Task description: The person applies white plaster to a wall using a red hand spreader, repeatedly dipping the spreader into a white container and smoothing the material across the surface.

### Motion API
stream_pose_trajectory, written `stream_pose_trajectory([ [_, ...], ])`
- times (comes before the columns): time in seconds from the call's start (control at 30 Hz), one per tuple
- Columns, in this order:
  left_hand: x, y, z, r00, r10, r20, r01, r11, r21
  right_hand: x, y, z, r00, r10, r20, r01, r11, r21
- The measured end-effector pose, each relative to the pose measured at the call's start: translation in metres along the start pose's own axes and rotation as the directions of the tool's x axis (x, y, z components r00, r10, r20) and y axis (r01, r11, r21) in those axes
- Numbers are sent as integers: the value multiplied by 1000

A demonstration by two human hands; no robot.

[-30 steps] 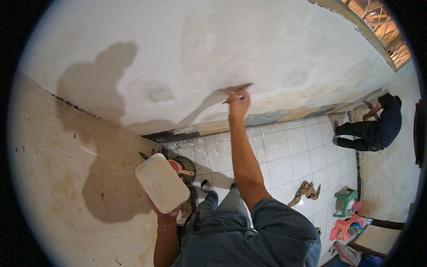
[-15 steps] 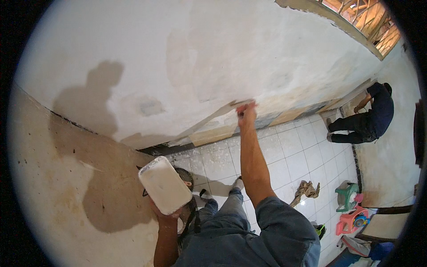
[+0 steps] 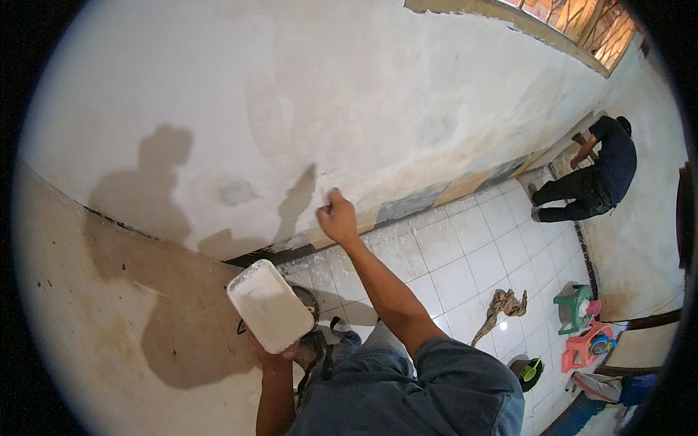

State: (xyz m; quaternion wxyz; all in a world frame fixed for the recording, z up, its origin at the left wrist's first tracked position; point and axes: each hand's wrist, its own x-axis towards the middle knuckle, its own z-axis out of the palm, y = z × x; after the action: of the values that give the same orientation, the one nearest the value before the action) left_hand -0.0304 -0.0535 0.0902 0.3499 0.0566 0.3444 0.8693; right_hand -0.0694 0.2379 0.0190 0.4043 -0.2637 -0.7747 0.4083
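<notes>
My left hand (image 3: pixel 276 350) is shut on a white rectangular tray (image 3: pixel 254 298) with white paste in it, held low near the left wall. My right hand (image 3: pixel 336 216) is closed and slightly blurred, raised before the patchy white wall (image 3: pixel 378 94). The flat scraper seen in it earlier is barely visible now, though a broad shadow shows beside the hand. Partly hidden behind the tray is a dark round container (image 3: pixel 308 302).
Another person (image 3: pixel 611 167) bends at the right corner below a barred window (image 3: pixel 589 29). On the tiled floor (image 3: pixel 465 247) lie a crumpled cloth (image 3: pixel 502 309), green (image 3: pixel 567 309) and pink (image 3: pixel 578 349) stools, and a dark bucket (image 3: pixel 523 374) with a green scoop.
My right hand rose to the right, then swept left and down along the wall. The view has turned slightly. The left hand keeps the tray in roughly the same place.
</notes>
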Motion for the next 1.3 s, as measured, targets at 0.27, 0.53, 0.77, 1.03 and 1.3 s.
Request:
stream_pose_trajectory([
  [0.27, 1, -1, -12, 998, -50, 43, 53, 996, -65, 78, 96, -75, 578, 814, -61, -127, 163, 978],
  [0.53, -3, -7, -34, 996, -49, 68, 56, 993, -104, 141, -59, -81, 908, -94, -409, 123, 991, 45],
  [0.77, -6, -1, -29, 997, -79, 25, 83, 919, -386, -8, -68, -37, 997, -14, 79, 13, 1000, 7],
  [1.03, -11, 8, -44, 989, -93, 114, 126, 936, -330, 11, 101, -63, 681, 732, 7, -418, 382, 824],
  [1.3, -22, 19, -38, 997, -75, 3, 68, 895, -440, 102, 75, -43, 680, 493, -542, -375, 870, 321],
])
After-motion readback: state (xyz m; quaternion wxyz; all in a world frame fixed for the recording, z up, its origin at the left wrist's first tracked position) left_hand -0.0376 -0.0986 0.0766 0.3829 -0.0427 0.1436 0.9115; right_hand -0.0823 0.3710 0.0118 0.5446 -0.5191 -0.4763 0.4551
